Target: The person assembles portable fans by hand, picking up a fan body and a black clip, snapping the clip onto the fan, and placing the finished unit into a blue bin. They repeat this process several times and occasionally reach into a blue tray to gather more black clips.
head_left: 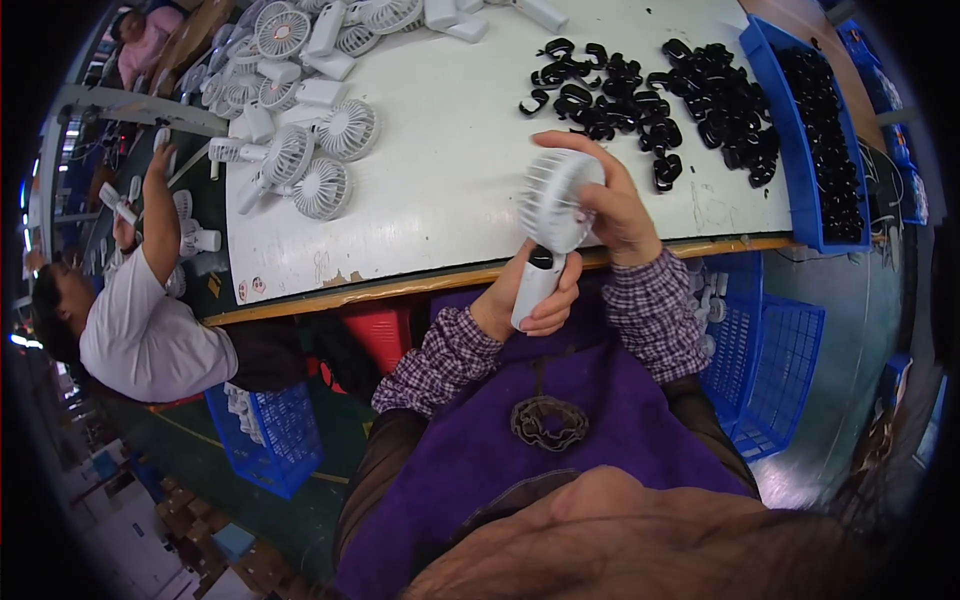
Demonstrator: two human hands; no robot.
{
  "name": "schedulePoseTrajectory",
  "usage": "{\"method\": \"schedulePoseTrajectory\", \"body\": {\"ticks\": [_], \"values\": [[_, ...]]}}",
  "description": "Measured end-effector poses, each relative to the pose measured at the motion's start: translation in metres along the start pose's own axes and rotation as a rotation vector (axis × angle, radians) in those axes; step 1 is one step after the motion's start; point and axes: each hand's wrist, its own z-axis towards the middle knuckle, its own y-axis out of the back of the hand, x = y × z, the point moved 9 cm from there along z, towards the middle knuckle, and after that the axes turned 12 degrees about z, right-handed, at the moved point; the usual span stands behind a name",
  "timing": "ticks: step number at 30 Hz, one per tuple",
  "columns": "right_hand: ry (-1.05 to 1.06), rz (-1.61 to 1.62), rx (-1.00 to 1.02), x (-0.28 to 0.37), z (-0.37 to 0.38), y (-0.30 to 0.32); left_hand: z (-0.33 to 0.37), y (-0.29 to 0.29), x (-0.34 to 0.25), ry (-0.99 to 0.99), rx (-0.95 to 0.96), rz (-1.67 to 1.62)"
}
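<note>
A white handheld fan [550, 205] is held tilted over the table's front edge. Its handle rests in my left hand [502, 302], with the fingers wrapped round it. My right hand [622, 212] grips the round cage, index finger over its top and thumb at its side. A black clip-like piece [541, 258] sits at the neck, between cage and handle. Beyond my right hand, many small black curved parts [600, 95] lie loose in piles. To the left, several more white fans [322, 188] lie on the white tabletop [440, 200].
A long blue bin [830, 238] full of black parts stands at the table's right end. Below it, blue crates [770, 370] hold white fans. At left, a co-worker in a white shirt [150, 325] handles white parts beside another blue crate [290, 450]. A red stool [378, 335] stands under the table.
</note>
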Motion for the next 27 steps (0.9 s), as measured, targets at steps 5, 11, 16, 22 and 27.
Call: {"method": "schedulePoseTrajectory", "body": {"ticks": [5,11,16,22,27], "values": [[0.096,-0.271,-0.399,0.012,0.009,0.019,-0.031,0.021,-0.041,-0.219,-0.568,0.503],[-0.114,0.113,-0.141,-0.030,-0.019,0.009,-0.038,0.029,-0.034,-0.137,-0.328,0.364],[-0.160,0.530,-0.133,-0.073,-0.032,-0.005,-0.027,0.013,-0.023,-0.186,-0.187,0.154],[0.057,0.484,-0.202,-0.031,-0.065,-0.010,-0.007,-0.029,-0.014,-0.120,-0.337,0.311],[0.291,0.268,-0.251,0.025,-0.161,0.033,-0.049,-0.041,-0.081,-0.038,-0.567,1.309]]}}
